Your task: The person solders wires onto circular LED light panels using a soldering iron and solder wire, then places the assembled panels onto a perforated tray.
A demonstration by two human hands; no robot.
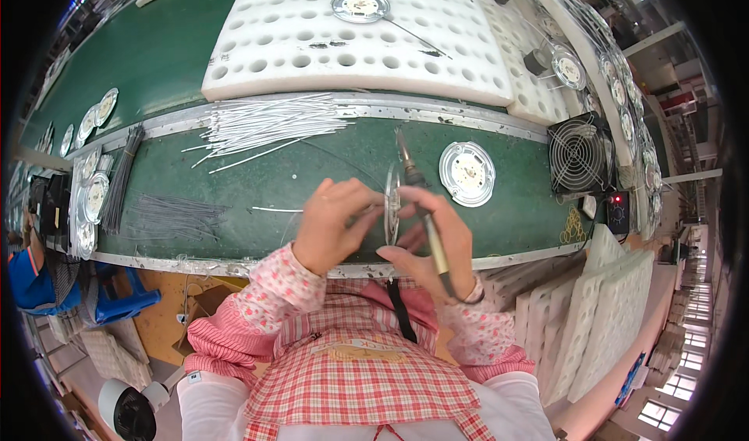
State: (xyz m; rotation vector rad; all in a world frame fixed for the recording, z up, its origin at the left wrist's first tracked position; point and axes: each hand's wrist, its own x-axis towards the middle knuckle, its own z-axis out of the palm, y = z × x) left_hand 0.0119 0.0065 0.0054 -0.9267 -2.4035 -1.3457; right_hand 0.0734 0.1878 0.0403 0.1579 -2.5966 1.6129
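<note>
A round metal lamp disc (392, 207) stands edge-on between my hands, above the green bench. My right hand (445, 234) has its fingers around the disc's edge and also holds a soldering iron (434, 246), whose tip points away from me. On the disc's other side, my left hand (335, 218) is closed in a pinch close to its face. A white wire (277, 209) runs into the left hand from the left; the fingertips' exact grip is partly hidden. One dark wire (343, 157) extends up and left from the disc. Another disc (466, 174) lies flat to the right.
White wires (269, 125) lie piled ahead, dark wires (175, 216) to the left. A white foam tray (351, 78) with holes sits beyond the metal rail. At right are a fan (577, 156) and a black box (618, 213) with a red light. Foam sheets (593, 316) lean below.
</note>
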